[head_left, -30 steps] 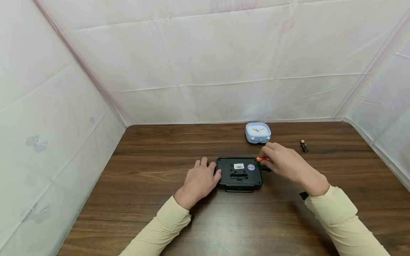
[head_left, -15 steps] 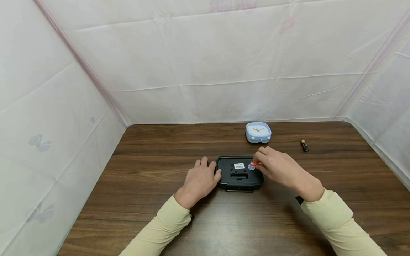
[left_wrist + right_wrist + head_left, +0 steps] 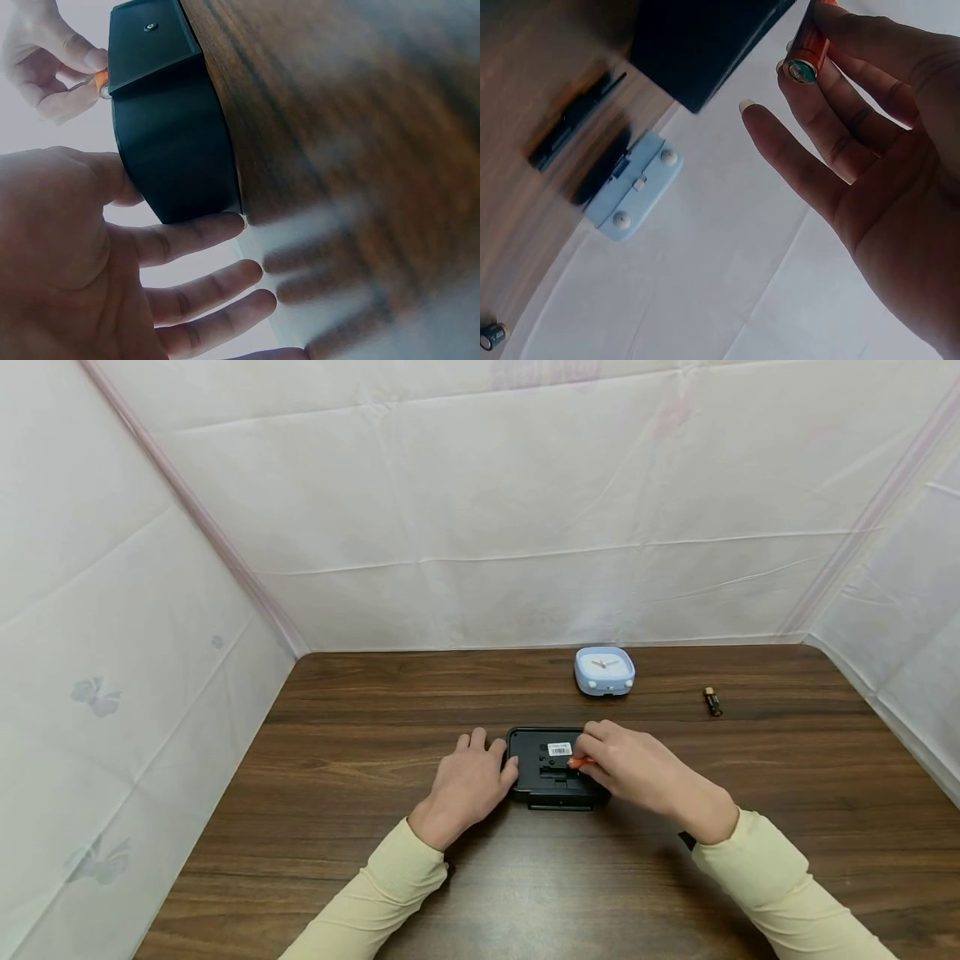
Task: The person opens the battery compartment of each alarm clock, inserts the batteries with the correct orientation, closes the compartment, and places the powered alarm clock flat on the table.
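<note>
Battery point(image 3: 577, 762), orange, cylindrical, seemed unseated, pinched by right hand point(image 3: 637, 766); spread left hand point(image 3: 467, 782) touched black rectangular plastic case point(image 3: 531, 764), slot point(image 3: 553, 772) uncovered.

Left hand point(image 3: 467, 783) near right hand point(image 3: 636, 768) and to its left, fingers point(image 3: 202, 293) straight and a little spread, thumb apart; right hand pinched between thumb and fingertips, one finger standing free, both forearms point(image 3: 371, 893) slanting inward.
</note>
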`<action>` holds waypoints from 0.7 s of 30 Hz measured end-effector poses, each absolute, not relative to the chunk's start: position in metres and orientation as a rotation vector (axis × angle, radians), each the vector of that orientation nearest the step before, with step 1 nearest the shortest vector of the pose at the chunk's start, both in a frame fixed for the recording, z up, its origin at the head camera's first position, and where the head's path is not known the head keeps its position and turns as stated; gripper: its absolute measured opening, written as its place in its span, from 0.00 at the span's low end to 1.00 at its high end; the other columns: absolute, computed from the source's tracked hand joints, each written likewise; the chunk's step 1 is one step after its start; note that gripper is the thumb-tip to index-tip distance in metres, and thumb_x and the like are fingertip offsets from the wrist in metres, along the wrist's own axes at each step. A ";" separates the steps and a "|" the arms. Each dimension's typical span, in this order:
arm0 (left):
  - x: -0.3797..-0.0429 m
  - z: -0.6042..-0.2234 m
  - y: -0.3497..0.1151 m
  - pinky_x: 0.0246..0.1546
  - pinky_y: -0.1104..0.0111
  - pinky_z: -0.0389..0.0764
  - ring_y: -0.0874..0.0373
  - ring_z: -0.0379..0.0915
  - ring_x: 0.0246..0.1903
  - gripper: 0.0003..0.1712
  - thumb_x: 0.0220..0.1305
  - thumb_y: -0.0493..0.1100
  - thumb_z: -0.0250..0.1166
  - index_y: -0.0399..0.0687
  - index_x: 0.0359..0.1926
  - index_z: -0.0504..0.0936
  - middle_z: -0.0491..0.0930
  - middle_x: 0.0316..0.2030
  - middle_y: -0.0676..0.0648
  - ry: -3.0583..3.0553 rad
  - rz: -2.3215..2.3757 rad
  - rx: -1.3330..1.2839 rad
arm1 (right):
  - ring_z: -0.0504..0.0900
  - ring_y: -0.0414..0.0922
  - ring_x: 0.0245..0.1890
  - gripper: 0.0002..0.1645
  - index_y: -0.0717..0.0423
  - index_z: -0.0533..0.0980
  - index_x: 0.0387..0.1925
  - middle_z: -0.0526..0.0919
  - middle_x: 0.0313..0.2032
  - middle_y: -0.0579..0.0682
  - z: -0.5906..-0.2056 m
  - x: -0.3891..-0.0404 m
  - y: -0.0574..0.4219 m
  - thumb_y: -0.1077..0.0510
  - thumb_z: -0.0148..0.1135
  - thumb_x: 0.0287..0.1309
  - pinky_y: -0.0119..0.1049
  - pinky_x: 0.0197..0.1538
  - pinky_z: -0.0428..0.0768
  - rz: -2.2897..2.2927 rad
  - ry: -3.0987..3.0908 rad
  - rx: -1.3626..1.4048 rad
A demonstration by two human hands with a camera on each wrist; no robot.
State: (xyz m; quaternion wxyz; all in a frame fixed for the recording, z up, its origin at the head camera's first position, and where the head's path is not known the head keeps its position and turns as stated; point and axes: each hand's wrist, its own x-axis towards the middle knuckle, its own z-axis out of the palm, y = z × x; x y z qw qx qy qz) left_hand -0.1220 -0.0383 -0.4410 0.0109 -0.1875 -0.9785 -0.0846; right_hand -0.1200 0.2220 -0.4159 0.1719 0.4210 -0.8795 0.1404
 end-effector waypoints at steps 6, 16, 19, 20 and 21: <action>-0.122 -0.441 -0.039 0.33 0.52 0.85 0.42 0.75 0.49 0.25 0.83 0.55 0.55 0.40 0.61 0.83 0.76 0.51 0.36 -3.043 -0.258 -0.597 | 0.80 0.43 0.33 0.15 0.53 0.81 0.35 0.77 0.34 0.45 -0.420 -0.120 0.217 0.67 0.81 0.54 0.38 0.33 0.82 0.376 -2.522 1.229; -0.122 -0.441 -0.039 0.34 0.52 0.84 0.43 0.75 0.49 0.25 0.83 0.55 0.55 0.40 0.60 0.83 0.76 0.51 0.36 -3.051 -0.252 -0.590 | 0.79 0.43 0.34 0.11 0.52 0.82 0.35 0.77 0.34 0.45 -0.425 -0.119 0.212 0.65 0.79 0.58 0.38 0.35 0.82 0.359 -2.534 1.262; -0.122 -0.441 -0.039 0.34 0.52 0.85 0.43 0.75 0.49 0.25 0.83 0.55 0.55 0.40 0.61 0.83 0.76 0.51 0.36 -3.056 -0.251 -0.589 | 0.79 0.43 0.34 0.09 0.53 0.83 0.35 0.77 0.34 0.45 -0.427 -0.119 0.211 0.64 0.79 0.59 0.38 0.35 0.82 0.357 -2.536 1.257; -0.122 -0.441 -0.039 0.35 0.52 0.85 0.43 0.75 0.49 0.25 0.83 0.55 0.55 0.40 0.61 0.83 0.76 0.51 0.36 -3.057 -0.250 -0.589 | 0.78 0.42 0.34 0.09 0.53 0.83 0.35 0.76 0.34 0.44 -0.427 -0.119 0.210 0.63 0.79 0.60 0.38 0.34 0.82 0.358 -2.537 1.255; -0.122 -0.441 -0.039 0.35 0.52 0.85 0.43 0.75 0.49 0.25 0.83 0.55 0.55 0.40 0.61 0.83 0.76 0.51 0.37 -3.059 -0.249 -0.589 | 0.78 0.42 0.33 0.08 0.53 0.84 0.36 0.76 0.34 0.44 -0.427 -0.119 0.210 0.63 0.78 0.60 0.38 0.34 0.81 0.358 -2.538 1.255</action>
